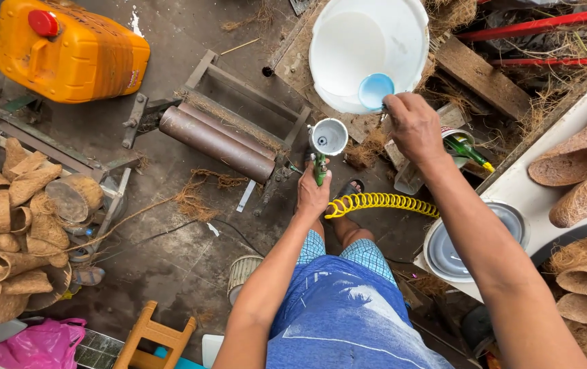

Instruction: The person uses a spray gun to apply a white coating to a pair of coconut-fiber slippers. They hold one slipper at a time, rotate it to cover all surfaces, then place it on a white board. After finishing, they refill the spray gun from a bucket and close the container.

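My left hand (312, 195) grips the green handle of a spray gun (322, 154) whose open white metal cup faces up; a yellow coiled air hose (375, 202) runs off from it to the right. Just right of the cup, my right hand (413, 126) holds a small light-blue scoop (375, 90) by its handle. The scoop sits over the rim of a big white bucket (369, 48) holding white liquid. Both hands are close together above the floor, in front of my legs in blue checked shorts.
A metal roller machine (218, 140) lies on the floor left of the spray gun. An orange jerrycan (71, 51) stands far left. Coconut-fibre pots (6, 219) are piled at left and right (580, 184). A green bottle (468, 148), a white bench (526, 184) and a wooden stool (157, 335) are nearby.
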